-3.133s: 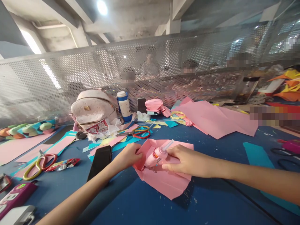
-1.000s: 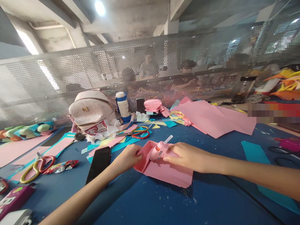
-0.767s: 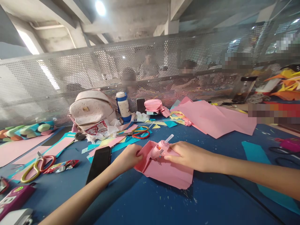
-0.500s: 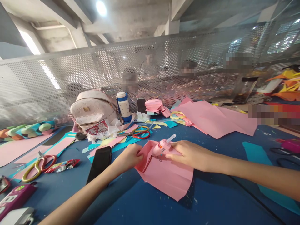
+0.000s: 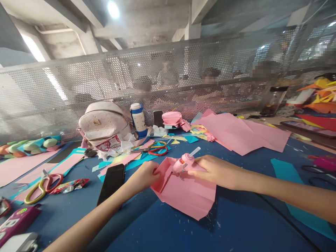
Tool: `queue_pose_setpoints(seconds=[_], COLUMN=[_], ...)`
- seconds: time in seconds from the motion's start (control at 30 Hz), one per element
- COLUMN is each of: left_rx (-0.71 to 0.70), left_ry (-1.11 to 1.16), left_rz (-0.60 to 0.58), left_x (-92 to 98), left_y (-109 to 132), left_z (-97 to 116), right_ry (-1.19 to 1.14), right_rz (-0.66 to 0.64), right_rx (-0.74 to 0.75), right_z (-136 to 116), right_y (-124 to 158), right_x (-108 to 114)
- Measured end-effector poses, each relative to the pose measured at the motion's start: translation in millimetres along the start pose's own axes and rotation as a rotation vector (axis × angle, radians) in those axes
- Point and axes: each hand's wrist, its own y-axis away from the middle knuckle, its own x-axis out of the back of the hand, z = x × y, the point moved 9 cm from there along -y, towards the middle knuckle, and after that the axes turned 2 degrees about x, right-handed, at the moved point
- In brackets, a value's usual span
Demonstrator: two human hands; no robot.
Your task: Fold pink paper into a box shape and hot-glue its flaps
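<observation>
My left hand (image 5: 148, 174) pinches the left edge of a folded pink sheet of paper (image 5: 190, 197), whose left side stands up as a raised flap. In my right hand (image 5: 212, 170) is a pink glue gun (image 5: 183, 163), with a clear glue stick (image 5: 195, 151) poking out of its back end. The gun is over the paper, its front pointing down and left toward the fold along the flap. Its nozzle tip is hard to make out against the pink. My right fingers wrap round the handle and are partly hidden by it.
A black phone (image 5: 111, 182) lies beside my left forearm. Scissors (image 5: 153, 149) rest on paper scraps, and another pair of scissors (image 5: 43, 185) lies left. Behind stand a backpack (image 5: 103, 120) and a bottle (image 5: 138, 120). Pink sheets (image 5: 236, 131) and a blue strip (image 5: 296, 189) are right.
The glue gun and my right hand have shifted slightly to the right, away from the flap. My left hand keeps its hold on the pink paper's edge.
</observation>
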Motion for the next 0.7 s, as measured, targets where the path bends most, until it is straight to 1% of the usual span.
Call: queue_pose_setpoints(seconds=[0.1, 0.23, 0.37, 0.57, 0.7], left_rx=[-0.003, -0.002, -0.001, -0.009, -0.01], left_ry=[0.001, 0.002, 0.001, -0.006, -0.018], left_rz=[-0.003, -0.006, -0.011, -0.02, -0.013], left_x=[-0.1, -0.6, -2.0, -2.0, -0.9], left_y=[-0.2, -0.4, -1.1, -1.1, -1.2], left_z=[0.0, -0.7, -1.8, -1.0, -0.4], right_ry=[0.008, 0.015, 0.048, 0.088, 0.148], right_rz=[-0.035, -0.039, -0.011, 0.009, 0.022], right_rx=[0.015, 0.012, -0.012, 0.004, -0.019], right_z=[-1.0, -2.5, -1.1, 2.5, 5.1], right_y=[-0.8, -0.1, 0.3, -4.3, -6.3], right_x=[-4.4, -3.5, -1.8, -6.8, -6.8])
